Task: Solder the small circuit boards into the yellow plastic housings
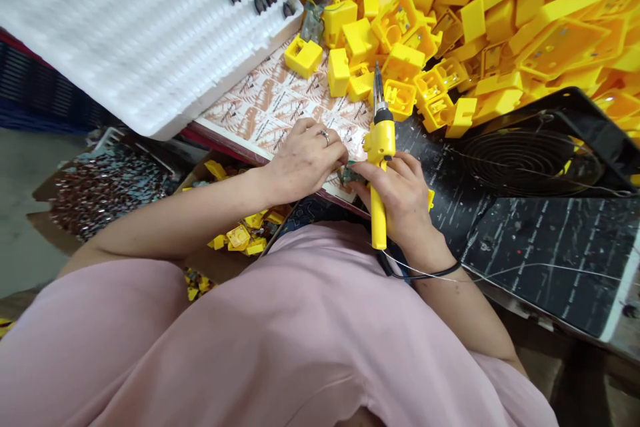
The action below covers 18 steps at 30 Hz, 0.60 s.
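My right hand is wrapped round a yellow soldering gun, its metal tip pointing away from me. Solder wire and a black cord trail from the lower end of its handle. My left hand, with a ring on one finger, has its fingers pinched together at the table's front edge. Between the two hands a small greenish piece, like a circuit board, shows in part. The left fingertips touch it, and my right thumb and fingers are close against it. My fingers hide most of this piece.
Yellow plastic housings pile up at the back and right. A white foam tray lies at left, with wired parts at its far end. A black fan stands at right. Boxes of small parts sit below the table.
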Motion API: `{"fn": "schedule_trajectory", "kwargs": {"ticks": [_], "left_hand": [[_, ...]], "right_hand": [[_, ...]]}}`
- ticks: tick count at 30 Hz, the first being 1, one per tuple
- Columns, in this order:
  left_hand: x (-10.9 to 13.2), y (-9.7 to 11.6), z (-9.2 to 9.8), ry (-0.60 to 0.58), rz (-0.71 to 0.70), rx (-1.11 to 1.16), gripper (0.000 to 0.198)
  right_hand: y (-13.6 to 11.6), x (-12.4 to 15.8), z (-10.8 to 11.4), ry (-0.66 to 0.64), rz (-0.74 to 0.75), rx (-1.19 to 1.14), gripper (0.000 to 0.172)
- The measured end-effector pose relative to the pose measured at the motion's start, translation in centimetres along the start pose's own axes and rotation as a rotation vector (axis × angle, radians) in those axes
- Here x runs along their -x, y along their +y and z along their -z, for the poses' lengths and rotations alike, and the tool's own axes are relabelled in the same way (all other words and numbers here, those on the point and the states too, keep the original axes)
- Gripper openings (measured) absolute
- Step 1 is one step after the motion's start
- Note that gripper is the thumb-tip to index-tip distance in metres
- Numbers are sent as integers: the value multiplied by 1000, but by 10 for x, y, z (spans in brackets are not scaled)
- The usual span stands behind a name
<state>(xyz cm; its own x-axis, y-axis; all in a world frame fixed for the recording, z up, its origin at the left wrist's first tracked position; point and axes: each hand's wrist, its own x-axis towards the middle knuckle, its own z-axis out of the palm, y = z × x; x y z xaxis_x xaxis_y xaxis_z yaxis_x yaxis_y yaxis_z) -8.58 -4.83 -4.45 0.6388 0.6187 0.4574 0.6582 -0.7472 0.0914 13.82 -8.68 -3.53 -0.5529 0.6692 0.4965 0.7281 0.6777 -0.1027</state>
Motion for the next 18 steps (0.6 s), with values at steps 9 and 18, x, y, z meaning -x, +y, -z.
{"fn": "schedule_trajectory", "kwargs": {"ticks": [9, 18], "left_hand": [[7, 5, -5, 45, -33, 35, 20], [12, 12, -14, 41, 45, 26, 23]], "right_hand": [[1, -2, 2, 6, 27, 20, 13], [2, -2, 0, -26, 20, 41, 14]]}}
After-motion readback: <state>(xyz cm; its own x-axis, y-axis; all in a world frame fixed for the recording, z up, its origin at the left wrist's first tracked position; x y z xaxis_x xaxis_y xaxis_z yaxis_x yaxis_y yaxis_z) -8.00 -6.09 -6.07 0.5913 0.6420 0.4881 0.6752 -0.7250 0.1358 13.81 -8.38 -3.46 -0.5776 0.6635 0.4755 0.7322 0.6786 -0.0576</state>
